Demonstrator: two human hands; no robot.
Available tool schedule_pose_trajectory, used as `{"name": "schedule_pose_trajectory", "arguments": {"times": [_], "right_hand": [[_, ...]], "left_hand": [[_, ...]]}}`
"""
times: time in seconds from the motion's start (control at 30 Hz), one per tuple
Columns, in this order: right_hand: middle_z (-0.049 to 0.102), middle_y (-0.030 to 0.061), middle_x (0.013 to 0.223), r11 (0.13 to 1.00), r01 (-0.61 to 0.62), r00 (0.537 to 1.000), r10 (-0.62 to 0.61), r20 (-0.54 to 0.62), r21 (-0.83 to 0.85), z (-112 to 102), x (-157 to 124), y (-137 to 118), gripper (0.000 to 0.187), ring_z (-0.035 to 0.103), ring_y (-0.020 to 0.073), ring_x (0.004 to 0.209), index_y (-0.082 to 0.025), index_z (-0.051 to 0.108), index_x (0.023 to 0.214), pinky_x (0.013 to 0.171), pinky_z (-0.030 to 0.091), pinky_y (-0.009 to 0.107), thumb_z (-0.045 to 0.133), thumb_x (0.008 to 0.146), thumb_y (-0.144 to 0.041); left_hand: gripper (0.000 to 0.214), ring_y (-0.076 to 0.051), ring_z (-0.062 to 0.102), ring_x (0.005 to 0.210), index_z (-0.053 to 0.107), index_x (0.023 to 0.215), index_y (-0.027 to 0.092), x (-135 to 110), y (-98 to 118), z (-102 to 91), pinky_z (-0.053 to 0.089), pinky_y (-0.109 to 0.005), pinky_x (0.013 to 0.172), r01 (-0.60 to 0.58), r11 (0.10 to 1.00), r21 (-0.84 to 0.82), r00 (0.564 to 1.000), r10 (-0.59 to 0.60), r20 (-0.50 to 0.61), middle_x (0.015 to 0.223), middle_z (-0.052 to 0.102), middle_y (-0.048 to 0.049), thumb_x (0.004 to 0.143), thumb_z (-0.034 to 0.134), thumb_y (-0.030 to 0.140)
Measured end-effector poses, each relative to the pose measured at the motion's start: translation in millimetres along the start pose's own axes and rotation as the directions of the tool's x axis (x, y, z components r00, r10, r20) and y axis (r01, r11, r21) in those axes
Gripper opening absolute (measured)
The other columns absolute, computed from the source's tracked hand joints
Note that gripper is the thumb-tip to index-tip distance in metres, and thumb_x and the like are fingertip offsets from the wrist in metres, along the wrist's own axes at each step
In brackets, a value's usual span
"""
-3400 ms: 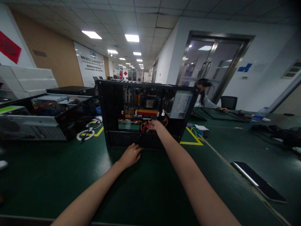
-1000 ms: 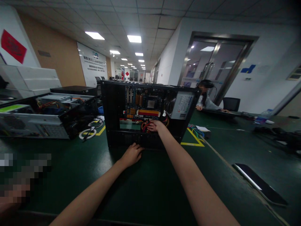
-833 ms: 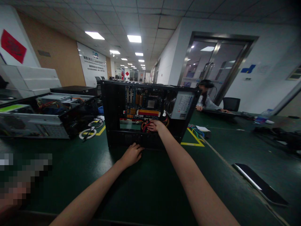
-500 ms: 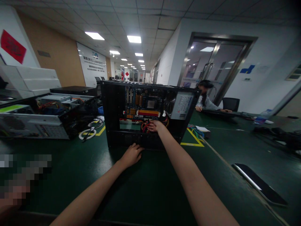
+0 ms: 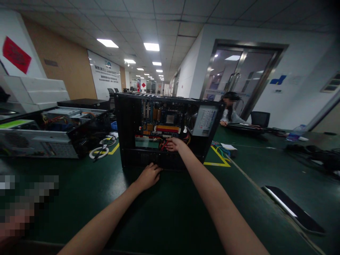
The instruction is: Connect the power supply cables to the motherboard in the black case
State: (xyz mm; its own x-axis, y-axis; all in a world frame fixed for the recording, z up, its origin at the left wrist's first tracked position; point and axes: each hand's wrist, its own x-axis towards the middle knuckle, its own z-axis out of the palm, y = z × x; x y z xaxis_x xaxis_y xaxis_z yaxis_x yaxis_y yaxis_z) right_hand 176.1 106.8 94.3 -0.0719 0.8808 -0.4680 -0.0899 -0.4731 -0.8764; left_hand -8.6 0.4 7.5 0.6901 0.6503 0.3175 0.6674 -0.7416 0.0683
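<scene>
An open black computer case stands upright in front of me, its inside facing me. Within it are a motherboard, a yellow and red memory module and a labelled power supply. My right hand reaches through the open side, fingers closed round a bundle of red and black cables; its fingertips are partly lost among them. At the case's bottom edge, my left hand lies with its fingers stretched forward, touching the case and the green tabletop.
Another opened computer case lies at left, beside a coiled white cable. Coloured wires lie right of my case. A flat black device, a water bottle and black cables are at right. A person sits behind.
Both hands stay almost where they were, the right one still at the cables. The view has shifted very slightly.
</scene>
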Motion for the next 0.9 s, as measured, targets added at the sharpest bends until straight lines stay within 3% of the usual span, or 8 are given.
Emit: {"name": "schedule_pose_trajectory", "arguments": {"times": [0.13,0.27,0.43,0.53,0.67,0.73,0.8,0.9], "right_hand": [[0.056,-0.0002,0.054,0.976,0.068,0.994,-0.085,-0.074,-0.207,5.8,-8.0,1.1,0.005,0.056,0.0117,0.051,-0.017,0.049,0.077,0.055,0.045,0.026,0.049,0.078,-0.022],[0.057,0.0021,0.049,0.869,0.096,0.981,-0.165,-0.102,-0.485,9.6,-21.1,2.1,0.008,0.053,0.0107,0.043,-0.013,0.053,0.066,0.048,0.040,0.022,0.056,0.071,-0.018],[0.060,0.0038,0.051,0.787,0.203,0.955,-0.290,-0.058,-0.583,5.3,-35.1,6.5,0.009,0.050,0.0081,0.040,-0.012,0.054,0.058,0.043,0.035,0.018,0.055,0.067,-0.013],[0.061,0.0041,0.056,0.700,0.316,0.875,-0.476,-0.089,-0.640,0.0,-44.6,13.6,0.012,0.052,0.0095,0.045,-0.013,0.053,0.056,0.046,0.038,0.019,0.052,0.067,-0.009],[0.061,0.0021,0.064,0.469,0.520,0.614,-0.786,-0.069,-0.714,-2.8,-69.8,33.7,0.011,0.057,0.0130,0.062,-0.018,0.054,0.066,0.061,0.042,0.022,0.048,0.070,-0.009],[0.061,0.0022,0.071,0.378,0.559,0.526,-0.850,-0.038,-0.738,-0.2,-86.8,49.6,0.012,0.057,0.0136,0.069,-0.019,0.055,0.076,0.066,0.042,0.024,0.046,0.073,-0.013],[0.060,0.0026,0.075,0.289,0.574,0.492,-0.870,0.041,-0.766,4.7,-103.5,69.6,0.013,0.057,0.0133,0.072,-0.019,0.054,0.082,0.068,0.041,0.024,0.043,0.076,-0.016],[0.059,0.0017,0.074,0.199,0.593,0.571,-0.787,0.234,-0.780,13.6,-123.9,105.2,0.015,0.056,0.0121,0.069,-0.018,0.053,0.087,0.065,0.041,0.023,0.041,0.079,-0.016]], "left_hand": [[0.032,-0.019,0.047,0.091,0.050,0.111,0.019,-0.6,0.6,-1.8,0.037,-0.033,0.083,-0.005,1.000,-0.005,1.000,0.005,-0.004,0.094,0.054,-0.0062,0.079,0.046,0.016],[0.032,-0.020,0.046,0.092,0.051,0.110,0.019,-0.6,1.5,-3.0,0.037,-0.032,0.082,0.002,1.000,-0.009,1.000,-0.002,-0.004,0.095,0.054,-0.0060,0.079,0.047,0.016],[0.032,-0.020,0.046,0.092,0.051,0.110,0.019,-0.1,2.4,-3.5,0.038,-0.033,0.082,0.010,1.000,-0.013,1.000,-0.010,-0.003,0.096,0.054,-0.0060,0.079,0.046,0.015],[0.032,-0.020,0.046,0.092,0.051,0.110,0.019,-0.5,2.7,-3.9,0.039,-0.032,0.080,0.005,1.000,-0.002,1.000,-0.005,-0.007,0.096,0.054,-0.0060,0.078,0.047,0.015],[0.033,-0.020,0.047,0.091,0.052,0.109,0.019,-0.7,1.7,-1.9,0.038,-0.032,0.082,-0.005,1.000,0.016,1.000,0.005,-0.019,0.095,0.055,-0.0054,0.077,0.048,0.014],[0.032,-0.019,0.047,0.091,0.051,0.109,0.019,-0.7,1.0,-0.4,0.036,-0.033,0.084,-0.008,1.000,0.020,1.000,0.009,-0.021,0.095,0.055,-0.0053,0.077,0.048,0.015],[0.032,-0.019,0.048,0.091,0.051,0.109,0.019,-0.7,0.7,0.5,0.035,-0.033,0.086,-0.011,1.000,0.017,1.000,0.011,-0.024,0.096,0.055,-0.0054,0.078,0.048,0.016],[0.030,-0.019,0.048,0.091,0.052,0.108,0.019,-1.0,1.4,0.2,0.036,-0.033,0.085,-0.013,1.000,0.009,1.000,0.014,-0.028,0.096,0.055,-0.0053,0.079,0.047,0.017]]}}
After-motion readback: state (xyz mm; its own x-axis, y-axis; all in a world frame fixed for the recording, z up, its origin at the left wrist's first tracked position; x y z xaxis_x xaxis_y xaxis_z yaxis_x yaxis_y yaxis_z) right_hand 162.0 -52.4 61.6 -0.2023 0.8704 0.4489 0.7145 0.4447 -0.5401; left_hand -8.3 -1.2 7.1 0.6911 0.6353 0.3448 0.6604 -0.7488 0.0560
